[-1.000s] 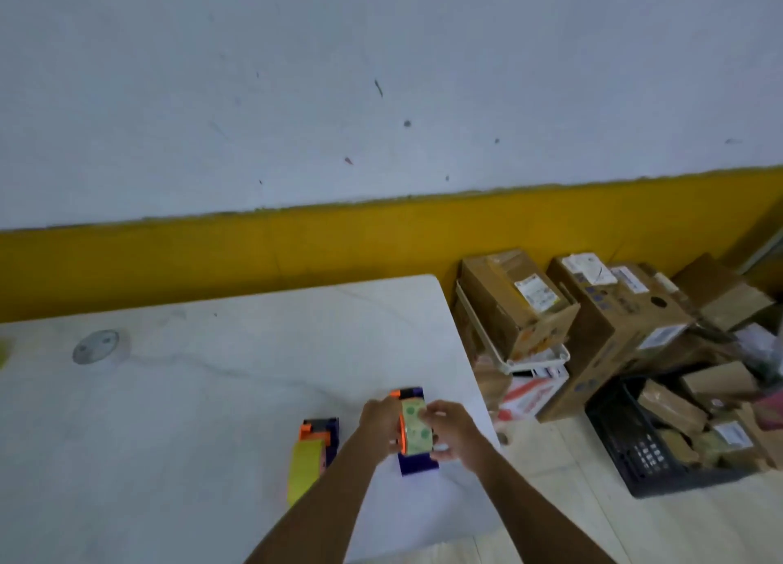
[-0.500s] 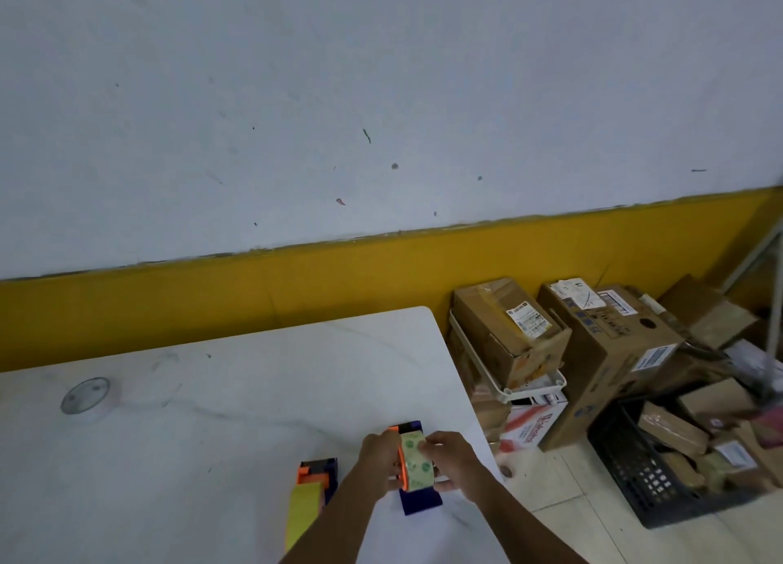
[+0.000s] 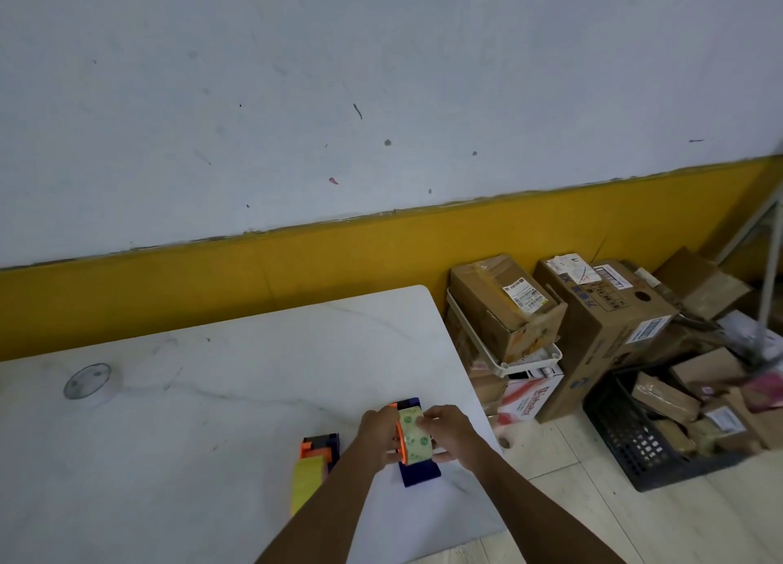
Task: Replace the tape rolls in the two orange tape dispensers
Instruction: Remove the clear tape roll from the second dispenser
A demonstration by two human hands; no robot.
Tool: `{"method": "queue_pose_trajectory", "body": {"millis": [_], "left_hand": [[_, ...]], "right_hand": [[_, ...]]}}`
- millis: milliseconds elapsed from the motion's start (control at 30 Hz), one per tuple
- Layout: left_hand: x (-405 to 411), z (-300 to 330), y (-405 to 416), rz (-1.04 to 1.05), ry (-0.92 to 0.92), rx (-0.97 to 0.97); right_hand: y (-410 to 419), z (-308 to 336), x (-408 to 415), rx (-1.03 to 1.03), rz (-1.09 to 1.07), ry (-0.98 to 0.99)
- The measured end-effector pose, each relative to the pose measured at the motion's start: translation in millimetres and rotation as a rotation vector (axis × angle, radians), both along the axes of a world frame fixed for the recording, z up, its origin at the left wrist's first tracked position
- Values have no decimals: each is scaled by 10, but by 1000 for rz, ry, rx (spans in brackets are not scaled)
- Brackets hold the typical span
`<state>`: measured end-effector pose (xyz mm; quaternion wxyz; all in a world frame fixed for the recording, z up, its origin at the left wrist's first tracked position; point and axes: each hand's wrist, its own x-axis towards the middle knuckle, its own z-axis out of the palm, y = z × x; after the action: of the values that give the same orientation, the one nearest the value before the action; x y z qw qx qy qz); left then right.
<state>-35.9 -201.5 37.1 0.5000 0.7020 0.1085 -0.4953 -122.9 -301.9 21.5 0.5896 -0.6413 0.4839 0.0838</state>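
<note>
1. From the earlier frames to this one I saw little shift: both hands stayed on the same dispenser while the head camera tipped upward.
2. The left hand (image 3: 378, 436) steadied the orange tape dispenser (image 3: 417, 457) near the counter (image 3: 254, 351) edge; the right hand (image 3: 449, 432) had its fingers clasped on the green-printed tape roll (image 3: 414, 434) seated in it.
3. I judged this roll not yet settled. The second dispenser (image 3: 317, 453), with a yellow roll (image 3: 307, 479), lay just left, untouched; a spare roll (image 3: 88, 384) sat far left.

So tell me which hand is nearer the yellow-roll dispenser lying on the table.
Left. The left hand sits just right of the yellow-roll dispenser, gripping the other dispenser; the right hand is on that dispenser's far side.
</note>
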Motion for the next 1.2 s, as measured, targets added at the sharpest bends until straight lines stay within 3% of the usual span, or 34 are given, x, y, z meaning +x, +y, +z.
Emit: {"method": "queue_pose_trajectory", "body": {"millis": [400, 500, 867, 1200], "left_hand": [[-75, -174, 89, -1, -31, 0], [-100, -238, 77, -5, -36, 1], [-318, -494, 231, -66, -92, 88], [-238, -323, 227, -116, -370, 181]], "right_hand": [[-289, 122, -347, 71, -213, -41], [-406, 111, -460, 25, -146, -46], [-234, 128, -510, 146, -267, -100], [-160, 28, -523, 141, -241, -65]]}}
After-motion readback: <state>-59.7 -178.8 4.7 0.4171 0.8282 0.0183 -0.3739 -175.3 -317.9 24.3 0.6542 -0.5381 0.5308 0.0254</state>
